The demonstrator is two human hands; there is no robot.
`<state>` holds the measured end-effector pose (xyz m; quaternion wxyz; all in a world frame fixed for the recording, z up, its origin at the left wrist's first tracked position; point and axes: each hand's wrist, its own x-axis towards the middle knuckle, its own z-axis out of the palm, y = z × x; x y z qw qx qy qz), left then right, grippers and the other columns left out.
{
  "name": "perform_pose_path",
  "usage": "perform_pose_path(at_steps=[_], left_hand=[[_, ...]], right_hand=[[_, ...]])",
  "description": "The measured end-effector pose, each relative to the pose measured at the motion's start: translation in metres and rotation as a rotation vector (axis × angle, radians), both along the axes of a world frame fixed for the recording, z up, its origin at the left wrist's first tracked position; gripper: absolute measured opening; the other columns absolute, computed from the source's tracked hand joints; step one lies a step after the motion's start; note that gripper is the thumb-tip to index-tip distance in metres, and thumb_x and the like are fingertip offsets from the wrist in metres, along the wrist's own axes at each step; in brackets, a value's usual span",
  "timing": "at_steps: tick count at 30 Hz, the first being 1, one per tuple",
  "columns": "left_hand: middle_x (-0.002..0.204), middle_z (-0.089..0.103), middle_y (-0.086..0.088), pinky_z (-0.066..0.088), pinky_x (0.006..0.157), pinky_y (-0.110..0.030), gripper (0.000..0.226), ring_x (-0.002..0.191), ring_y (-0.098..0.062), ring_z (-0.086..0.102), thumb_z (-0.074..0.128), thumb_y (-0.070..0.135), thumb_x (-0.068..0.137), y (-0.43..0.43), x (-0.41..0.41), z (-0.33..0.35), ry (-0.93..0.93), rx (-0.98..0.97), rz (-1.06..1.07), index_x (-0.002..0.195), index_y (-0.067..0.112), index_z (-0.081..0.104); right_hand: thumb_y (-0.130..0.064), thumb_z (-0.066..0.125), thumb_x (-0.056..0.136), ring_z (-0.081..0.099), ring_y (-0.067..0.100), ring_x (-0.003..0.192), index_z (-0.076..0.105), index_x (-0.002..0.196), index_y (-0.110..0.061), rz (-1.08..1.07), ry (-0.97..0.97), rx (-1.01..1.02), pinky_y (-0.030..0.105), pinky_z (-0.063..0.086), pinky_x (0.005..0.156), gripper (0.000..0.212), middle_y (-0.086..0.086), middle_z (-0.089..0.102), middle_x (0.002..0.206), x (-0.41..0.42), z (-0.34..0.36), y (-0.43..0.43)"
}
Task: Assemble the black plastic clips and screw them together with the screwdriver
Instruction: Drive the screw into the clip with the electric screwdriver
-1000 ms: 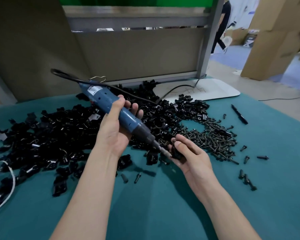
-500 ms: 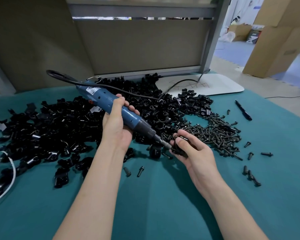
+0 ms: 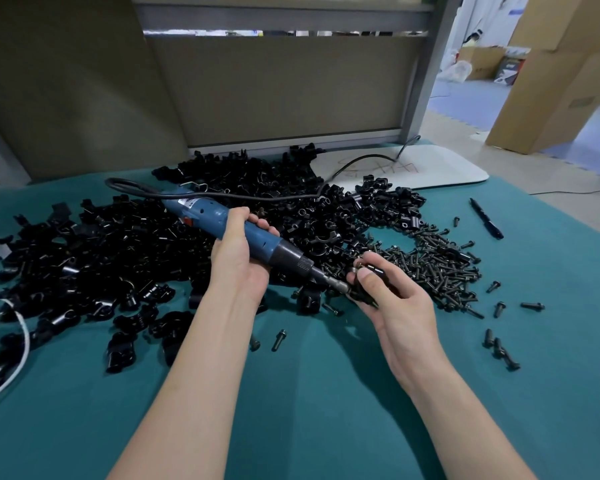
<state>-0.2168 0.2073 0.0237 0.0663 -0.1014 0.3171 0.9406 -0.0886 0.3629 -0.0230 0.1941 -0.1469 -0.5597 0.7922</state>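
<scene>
My left hand [image 3: 238,258] grips the blue electric screwdriver [image 3: 215,220], which slants down to the right. Its metal bit [image 3: 333,284] touches a black plastic clip [image 3: 369,284] that my right hand [image 3: 392,299] holds between thumb and fingers, just above the green table. Behind and to the left spreads a large heap of black clips [image 3: 118,251]. A pile of dark screws [image 3: 437,268] lies right of the hands.
The screwdriver's black cord [image 3: 243,197] runs back over the heap to a white board [image 3: 413,168]. A black pen [image 3: 485,218] lies at the right, with loose screws [image 3: 499,348] scattered near it. A white cable [image 3: 21,334] curls at the left edge. A partition stands behind.
Both hands stay together with the bit at the held clip. The view has tilted down a little, so everything sits slightly higher and farther in the frame.
</scene>
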Motion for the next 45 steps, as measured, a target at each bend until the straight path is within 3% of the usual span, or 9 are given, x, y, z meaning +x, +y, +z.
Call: perform_pose_path(at_steps=[8, 12, 17, 23, 35, 41, 45], left_hand=[[0.058, 0.057, 0.002, 0.056, 0.058, -0.027, 0.018, 0.049, -0.010, 0.056, 0.065, 0.009, 0.090, 0.003, 0.001, -0.002, -0.046, -0.007, 0.017, 0.079, 0.011, 0.051], [0.063, 0.056, 0.001, 0.056, 0.063, -0.028, 0.018, 0.058, -0.012, 0.055, 0.066, 0.010, 0.090, 0.005, 0.003, -0.002, -0.079, 0.009, 0.021, 0.080, 0.011, 0.051], [0.054, 0.058, 0.001, 0.054, 0.054, -0.026, 0.018, 0.045, -0.010, 0.057, 0.064, 0.006, 0.090, 0.011, 0.010, 0.002, -0.081, -0.008, 0.073, 0.079, 0.010, 0.051], [0.054, 0.060, 0.003, 0.053, 0.055, -0.027, 0.016, 0.046, -0.010, 0.058, 0.065, 0.005, 0.091, 0.016, 0.014, 0.006, -0.044, -0.037, 0.094, 0.083, 0.010, 0.052], [0.056, 0.059, 0.002, 0.054, 0.056, -0.027, 0.016, 0.049, -0.010, 0.058, 0.065, 0.005, 0.090, 0.017, 0.015, 0.006, -0.051, -0.035, 0.068, 0.081, 0.009, 0.052], [0.056, 0.059, 0.002, 0.054, 0.056, -0.027, 0.016, 0.048, -0.011, 0.058, 0.064, 0.004, 0.089, 0.016, 0.015, 0.006, -0.045, -0.035, 0.061, 0.080, 0.009, 0.052], [0.056, 0.059, 0.001, 0.055, 0.057, -0.027, 0.017, 0.048, -0.011, 0.057, 0.064, 0.004, 0.089, 0.015, 0.016, 0.005, -0.041, -0.031, 0.048, 0.080, 0.009, 0.051]], right_hand=[[-0.014, 0.075, 0.090, 0.075, 0.018, 0.102, 0.081, 0.106, -0.029, 0.007, 0.016, -0.002, 0.040, 0.055, 0.097, 0.023, -0.001, 0.079, 0.100, 0.000, -0.001, 0.001], [-0.019, 0.077, 0.084, 0.075, 0.022, 0.104, 0.081, 0.104, -0.023, -0.008, 0.055, -0.074, 0.038, 0.060, 0.093, 0.020, 0.000, 0.079, 0.099, 0.000, -0.001, 0.002], [-0.014, 0.073, 0.092, 0.074, 0.020, 0.107, 0.080, 0.103, -0.027, -0.057, 0.054, -0.027, 0.043, 0.055, 0.100, 0.019, -0.004, 0.079, 0.098, 0.001, 0.000, 0.001], [-0.015, 0.073, 0.093, 0.073, 0.023, 0.109, 0.080, 0.104, -0.029, -0.092, 0.062, 0.000, 0.046, 0.054, 0.102, 0.019, -0.004, 0.079, 0.098, 0.001, 0.001, 0.000], [-0.009, 0.072, 0.093, 0.075, 0.020, 0.102, 0.082, 0.097, -0.026, -0.081, 0.074, -0.079, 0.038, 0.061, 0.093, 0.021, -0.002, 0.078, 0.096, 0.001, 0.002, 0.000], [-0.019, 0.078, 0.080, 0.074, 0.021, 0.099, 0.082, 0.099, -0.023, -0.039, 0.082, -0.125, 0.038, 0.062, 0.089, 0.021, 0.001, 0.077, 0.093, 0.000, 0.001, 0.001], [-0.008, 0.072, 0.091, 0.074, 0.022, 0.096, 0.082, 0.099, -0.018, -0.041, 0.073, -0.158, 0.032, 0.061, 0.082, 0.016, 0.004, 0.076, 0.092, 0.000, 0.000, 0.001]])
